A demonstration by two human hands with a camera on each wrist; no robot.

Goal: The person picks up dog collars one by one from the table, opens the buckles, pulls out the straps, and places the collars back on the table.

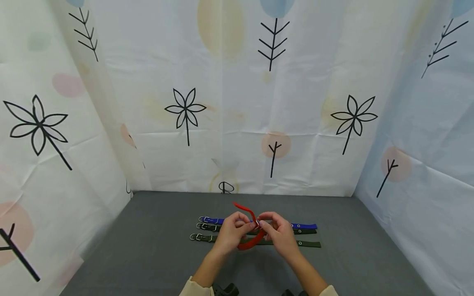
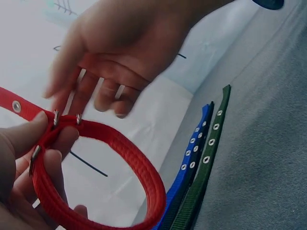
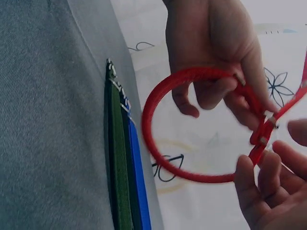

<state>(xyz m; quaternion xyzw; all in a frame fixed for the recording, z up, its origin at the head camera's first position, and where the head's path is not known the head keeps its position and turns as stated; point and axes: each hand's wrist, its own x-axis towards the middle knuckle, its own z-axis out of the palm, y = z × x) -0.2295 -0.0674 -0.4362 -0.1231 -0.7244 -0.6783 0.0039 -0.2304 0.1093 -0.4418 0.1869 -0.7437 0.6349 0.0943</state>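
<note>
A red dog collar (image 1: 252, 243) is bent into a loop in front of me, with its strap end standing up and away. My left hand (image 1: 230, 233) pinches it between thumb and fingers beside the metal buckle (image 2: 56, 118), with the strap threaded there. Close to the buckle is my right hand (image 1: 282, 237), its thumb apart from its loosely bent fingers. Those fingertips reach the collar (image 3: 258, 152) or just beside it; contact is hard to tell. Beneath the hands lie a blue collar (image 1: 304, 226), a black collar (image 1: 306, 232) and a dark green collar (image 1: 310, 244).
The three collars lie flat in parallel on the grey table (image 1: 148, 250), buckles left and eyelet ends right. White patterned cloth (image 1: 229, 160) hangs behind and along both sides. Dark objects (image 1: 226, 290) show at the bottom edge between the forearms.
</note>
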